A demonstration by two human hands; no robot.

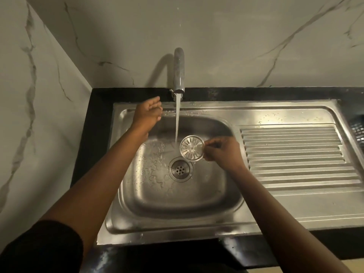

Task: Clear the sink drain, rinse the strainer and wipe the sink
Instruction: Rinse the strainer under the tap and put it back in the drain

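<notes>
A round slotted metal strainer [192, 148] is pinched at its right edge by my right hand [222, 151], held above the basin just right of the running water stream [177, 119]. The stream falls from the chrome tap [179, 69] into the stainless sink [197, 201]. The open drain [180, 169] with its small holes lies below the strainer. My left hand [148, 113] hovers at the sink's back left, near the tap base, fingers loosely apart and holding nothing.
A ribbed steel drainboard [295, 154] extends right of the basin. Black countertop [98, 115] frames the sink. Marble-patterned walls stand behind and to the left. A dark meshed object [357, 131] shows at the right edge.
</notes>
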